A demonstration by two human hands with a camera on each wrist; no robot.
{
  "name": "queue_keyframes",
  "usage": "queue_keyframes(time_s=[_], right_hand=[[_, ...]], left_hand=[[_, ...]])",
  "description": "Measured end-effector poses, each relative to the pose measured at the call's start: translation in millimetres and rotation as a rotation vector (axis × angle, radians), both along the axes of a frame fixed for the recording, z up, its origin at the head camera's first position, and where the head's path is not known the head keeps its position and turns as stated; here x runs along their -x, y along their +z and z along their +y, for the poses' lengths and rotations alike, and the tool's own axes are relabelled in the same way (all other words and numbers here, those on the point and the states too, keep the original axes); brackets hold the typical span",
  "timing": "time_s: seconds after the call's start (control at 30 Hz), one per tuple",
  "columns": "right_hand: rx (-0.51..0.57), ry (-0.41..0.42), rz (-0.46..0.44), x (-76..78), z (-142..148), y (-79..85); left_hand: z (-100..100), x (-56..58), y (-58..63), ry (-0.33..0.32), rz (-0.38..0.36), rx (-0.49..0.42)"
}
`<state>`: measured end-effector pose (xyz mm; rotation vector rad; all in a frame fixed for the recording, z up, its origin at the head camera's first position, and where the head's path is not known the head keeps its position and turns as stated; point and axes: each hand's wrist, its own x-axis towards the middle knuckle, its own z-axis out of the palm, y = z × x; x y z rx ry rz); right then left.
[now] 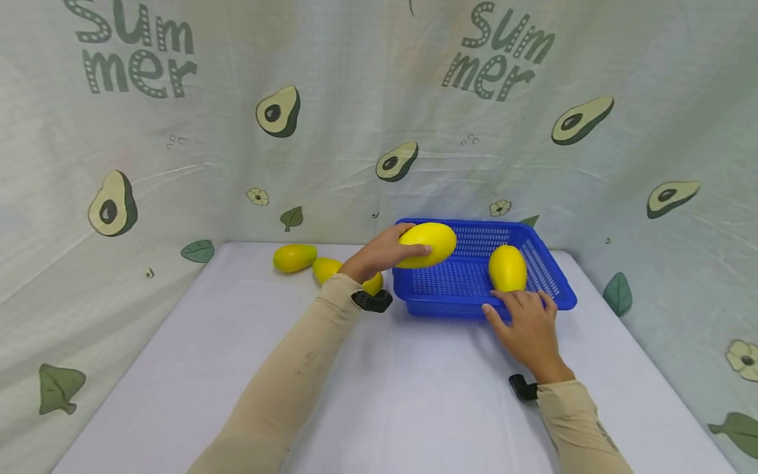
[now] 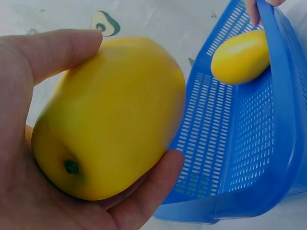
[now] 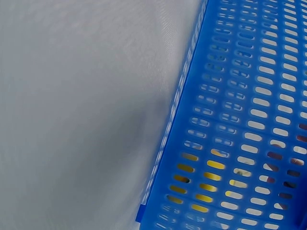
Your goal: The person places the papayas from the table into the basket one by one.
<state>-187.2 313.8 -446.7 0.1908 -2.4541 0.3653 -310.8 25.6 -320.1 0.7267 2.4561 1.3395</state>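
Observation:
In the head view my left hand grips a yellow mango over the left part of the blue basket. The left wrist view shows thumb and fingers wrapped round this mango, its green stem end toward the camera. My right hand holds the basket's near rim, fingertips over the edge and thumb outside. Close by those fingertips, a second mango rests inside the basket at the right. Through the slots of the basket wall, the right wrist view shows bits of yellow; the right hand is out of that view.
Left of the basket, a greenish-yellow mango lies on the white-covered table. Nearer the basket are more yellow mangoes, partly hidden behind the left wrist. A printed cloth hangs behind and along the sides.

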Motion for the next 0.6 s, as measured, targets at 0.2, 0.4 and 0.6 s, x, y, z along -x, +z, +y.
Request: queue_keyframes(time_s=[0.2, 0.4, 0.6], right_hand=[[0.000, 0.006, 0.007, 2.6, 0.5, 1.6], [0.001, 0.006, -0.001, 2.7, 0.4, 2.0], [0.001, 0.002, -0.003, 1.0, 0.9, 1.1]], left_hand=[[4.7, 2.0, 8.9, 0.041, -0.004, -0.010], [8.5, 2.8, 13.4, 0.087, -0.031, -0.025], [14.3, 3.4, 17.3, 0.139, -0.052, -0.064]])
